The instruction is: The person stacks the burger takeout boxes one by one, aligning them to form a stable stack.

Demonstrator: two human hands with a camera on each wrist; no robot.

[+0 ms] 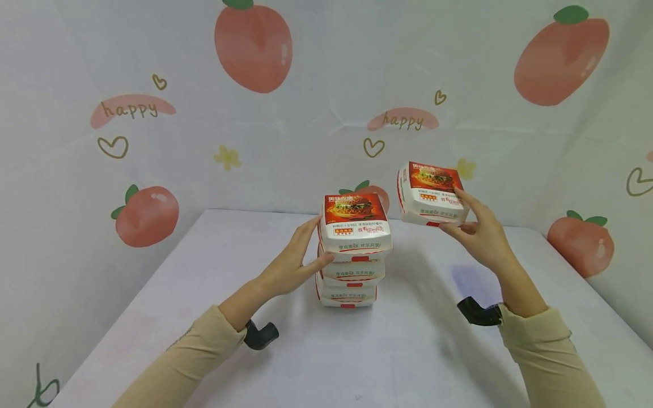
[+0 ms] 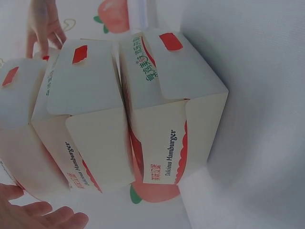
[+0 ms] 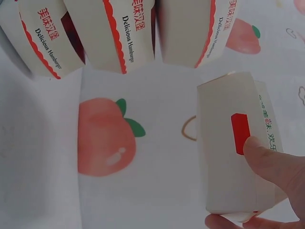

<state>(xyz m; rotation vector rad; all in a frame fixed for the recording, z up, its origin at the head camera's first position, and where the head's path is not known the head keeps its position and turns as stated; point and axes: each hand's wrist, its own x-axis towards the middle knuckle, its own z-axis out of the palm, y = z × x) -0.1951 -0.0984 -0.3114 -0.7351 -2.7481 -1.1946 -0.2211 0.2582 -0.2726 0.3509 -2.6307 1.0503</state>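
Three white hamburger boxes stand in a stack; the top box (image 1: 355,241) has a red burger picture on its lid, with the middle box (image 1: 353,275) and bottom box (image 1: 349,296) beneath. My left hand (image 1: 293,263) rests against the left side of the top box, thumb by its front corner. Its fingers (image 2: 62,215) are spread and fairly straight in the left wrist view. To the right of the stack, my right hand (image 1: 484,238) grips a matching burger box (image 1: 431,195) by its right end. That box is raised above the table, slightly tilted, thumb near its red tab.
The white-covered table (image 1: 398,351) extends around the stack. Behind it hangs a pale backdrop (image 1: 326,158) printed with peaches, hearts and "happy". Black straps (image 1: 261,335) show at both wrists.
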